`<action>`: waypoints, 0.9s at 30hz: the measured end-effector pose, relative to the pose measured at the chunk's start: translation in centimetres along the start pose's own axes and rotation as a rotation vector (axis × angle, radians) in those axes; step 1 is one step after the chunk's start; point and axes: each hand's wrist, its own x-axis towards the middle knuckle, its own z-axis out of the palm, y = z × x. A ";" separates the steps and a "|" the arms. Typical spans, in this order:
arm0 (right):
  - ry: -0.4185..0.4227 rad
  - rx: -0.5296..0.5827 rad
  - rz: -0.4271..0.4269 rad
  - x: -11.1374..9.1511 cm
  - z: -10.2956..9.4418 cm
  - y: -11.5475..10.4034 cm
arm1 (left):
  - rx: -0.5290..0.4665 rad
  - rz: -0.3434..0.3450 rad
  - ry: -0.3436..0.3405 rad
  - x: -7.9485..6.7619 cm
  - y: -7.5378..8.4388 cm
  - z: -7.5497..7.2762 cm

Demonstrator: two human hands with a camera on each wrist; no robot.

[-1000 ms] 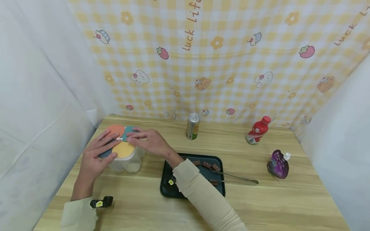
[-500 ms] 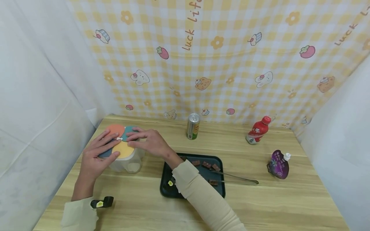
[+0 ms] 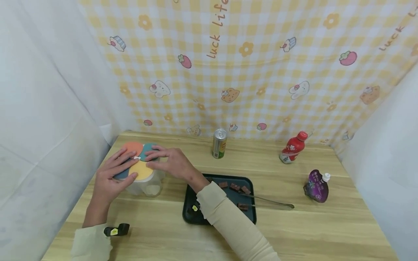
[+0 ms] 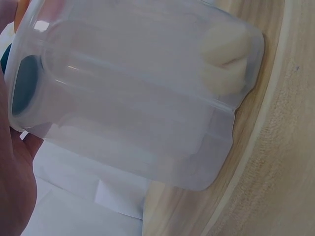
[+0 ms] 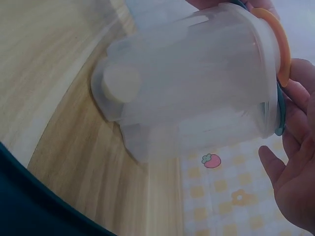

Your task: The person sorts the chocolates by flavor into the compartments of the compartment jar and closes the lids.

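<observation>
A translucent plastic storage container (image 3: 143,186) stands upright at the table's left. Orange, teal, yellow and dark blue round flaps make up its lid (image 3: 141,169). My left hand (image 3: 109,175) rests on the lid's left side with fingers stretched across it. From the right, my right hand (image 3: 174,163) touches the teal and yellow flaps with loosely bent fingers. Through the wall in the left wrist view, pale rounded pieces (image 4: 226,59) show at the container's bottom. In the right wrist view, the right hand (image 5: 300,162) is beside the lid, its fingertips partly hidden.
Under the right forearm lies a dark tray (image 3: 222,219) with several brown pieces (image 3: 235,186) and metal tongs (image 3: 274,201). Behind it stands a can (image 3: 220,144). A red bottle (image 3: 292,148) and a purple pouch (image 3: 316,186) are at the right. A patterned cloth (image 3: 248,72) hangs behind.
Both hands stay on the lid with hardly any movement. The whole head view has shifted slightly, and the objects keep their places on the table.
</observation>
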 end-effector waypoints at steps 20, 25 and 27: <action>-0.010 -0.033 -0.053 -0.3 0.2 0.3 | 0.021 0.033 0.007 -0.6 -0.6 0.0; -0.015 -0.079 -0.079 -0.3 0.2 0.4 | 0.018 0.036 0.005 -0.5 -0.6 -0.1; -0.022 -0.101 -0.101 -0.2 0.0 0.5 | 0.027 0.032 0.003 -0.6 -0.8 0.0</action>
